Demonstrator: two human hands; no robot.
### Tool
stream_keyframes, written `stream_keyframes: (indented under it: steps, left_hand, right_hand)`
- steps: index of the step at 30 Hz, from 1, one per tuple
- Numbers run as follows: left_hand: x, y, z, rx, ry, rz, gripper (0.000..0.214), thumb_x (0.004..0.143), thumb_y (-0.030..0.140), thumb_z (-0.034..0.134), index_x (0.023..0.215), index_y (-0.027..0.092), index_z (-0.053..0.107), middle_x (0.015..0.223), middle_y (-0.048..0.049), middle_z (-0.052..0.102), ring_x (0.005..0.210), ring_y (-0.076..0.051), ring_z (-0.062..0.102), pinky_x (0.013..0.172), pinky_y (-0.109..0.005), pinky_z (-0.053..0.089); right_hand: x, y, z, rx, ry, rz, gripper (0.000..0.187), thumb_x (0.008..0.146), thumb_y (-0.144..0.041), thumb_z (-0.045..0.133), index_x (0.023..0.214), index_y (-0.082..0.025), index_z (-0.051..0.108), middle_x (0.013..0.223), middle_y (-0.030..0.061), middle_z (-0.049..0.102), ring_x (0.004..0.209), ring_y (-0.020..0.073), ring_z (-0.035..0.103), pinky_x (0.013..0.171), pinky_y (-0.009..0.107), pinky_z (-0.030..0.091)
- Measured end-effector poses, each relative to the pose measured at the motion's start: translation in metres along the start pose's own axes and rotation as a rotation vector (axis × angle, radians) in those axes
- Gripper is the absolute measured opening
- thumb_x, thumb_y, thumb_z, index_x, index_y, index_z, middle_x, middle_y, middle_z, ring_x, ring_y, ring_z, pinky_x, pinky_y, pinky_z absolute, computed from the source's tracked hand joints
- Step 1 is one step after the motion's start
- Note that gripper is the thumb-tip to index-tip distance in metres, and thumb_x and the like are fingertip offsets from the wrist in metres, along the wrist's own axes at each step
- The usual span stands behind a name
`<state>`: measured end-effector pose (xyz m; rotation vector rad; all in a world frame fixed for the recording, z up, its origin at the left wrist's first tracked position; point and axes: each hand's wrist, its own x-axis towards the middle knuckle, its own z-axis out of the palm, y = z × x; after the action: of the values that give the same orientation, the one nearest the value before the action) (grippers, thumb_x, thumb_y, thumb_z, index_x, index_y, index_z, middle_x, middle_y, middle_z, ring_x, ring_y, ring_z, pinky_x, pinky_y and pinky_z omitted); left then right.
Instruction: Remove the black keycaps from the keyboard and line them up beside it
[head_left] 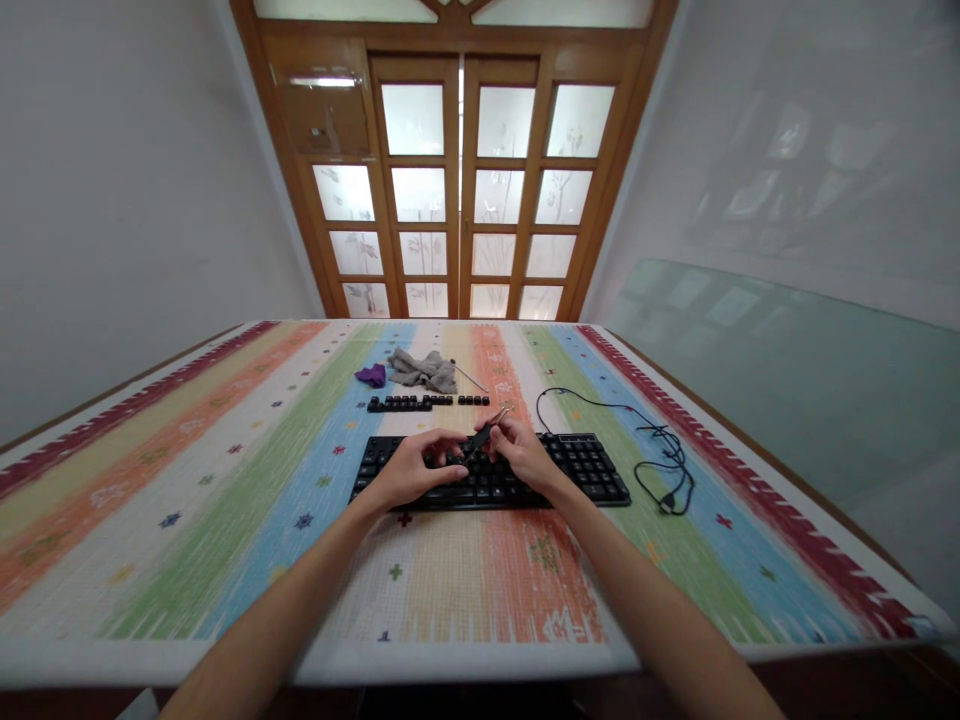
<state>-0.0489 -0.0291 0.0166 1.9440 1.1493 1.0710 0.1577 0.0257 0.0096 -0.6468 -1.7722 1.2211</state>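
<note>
A black keyboard lies across the striped tablecloth in front of me. Above its middle, my right hand pinches a small tool with a dark body and thin metal prongs at its upper right. The tool slants down toward my left hand, whose fingers and thumb curl around its lower end. Something small and dark sits between those fingertips, too small to name. Both hands cover part of the key rows. Behind the keyboard, removed black keycaps stand in short rows.
Beyond the keycaps lie a crumpled grey cloth, a purple cloth piece and a thin rod-like tool. The keyboard's cable coils at the right. A glass panel leans along the right wall.
</note>
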Motion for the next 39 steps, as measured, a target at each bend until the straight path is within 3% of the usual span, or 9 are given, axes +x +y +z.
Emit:
stream_keyframes:
  steps: [4,14,19,26,34,39]
  left_hand:
    - [0.001,-0.001,-0.005,0.085,0.054,0.007,0.031,0.076,0.041,0.074,0.097,0.018,0.073,0.082,-0.0038,0.071,0.068,-0.014,0.059,0.066,-0.027,0.048]
    - [0.001,-0.001,-0.01,0.178,0.156,0.073,0.022,0.08,0.039,0.072,0.088,0.018,0.074,0.083,-0.0047,0.073,0.076,-0.018,0.065,0.073,-0.031,0.051]
    - [0.002,0.003,-0.009,0.203,0.219,0.076,0.021,0.079,0.039,0.072,0.083,0.019,0.072,0.081,-0.0038,0.072,0.076,-0.018,0.065,0.072,-0.031,0.052]
    - [0.004,-0.002,-0.01,-0.001,0.318,0.016,0.026,0.074,0.04,0.075,0.087,0.018,0.071,0.081,-0.0034,0.072,0.071,-0.016,0.064,0.069,-0.029,0.054]
    - [0.013,-0.012,-0.006,-0.216,0.428,-0.041,0.041,0.071,0.048,0.076,0.094,0.016,0.069,0.089,-0.0065,0.072,0.081,-0.018,0.066,0.073,-0.03,0.055]
    - [0.02,-0.014,-0.018,-0.195,0.495,-0.04,0.04,0.07,0.047,0.078,0.094,0.015,0.069,0.091,-0.0066,0.072,0.08,-0.018,0.067,0.074,-0.031,0.055]
  right_hand:
    - [-0.001,0.001,0.002,0.005,0.047,-0.003,0.055,0.083,-0.069,0.053,0.096,-0.016,0.062,0.066,0.0003,0.054,0.052,0.013,0.05,0.052,0.028,0.045]
    - [-0.007,-0.002,0.013,-0.063,0.119,-0.044,0.044,0.09,-0.058,0.051,0.1,-0.016,0.061,0.069,0.0004,0.054,0.053,0.0123,0.051,0.053,0.027,0.044]
    - [-0.007,-0.003,0.016,-0.069,0.152,-0.042,0.048,0.09,-0.062,0.048,0.099,-0.017,0.06,0.068,0.0008,0.055,0.052,0.0133,0.053,0.052,0.028,0.044]
    - [-0.006,-0.004,0.017,-0.001,0.188,-0.033,0.053,0.088,-0.066,0.049,0.103,-0.016,0.06,0.069,0.001,0.056,0.052,0.0127,0.053,0.051,0.027,0.046]
    - [-0.004,-0.005,0.024,0.143,0.239,-0.041,0.047,0.086,-0.063,0.054,0.102,-0.018,0.057,0.07,-0.0003,0.055,0.054,0.0119,0.055,0.047,0.024,0.049]
    - [-0.004,-0.002,0.023,0.157,0.251,-0.041,0.044,0.087,-0.059,0.056,0.101,-0.018,0.058,0.074,0.0011,0.056,0.06,0.0125,0.058,0.046,0.023,0.049]
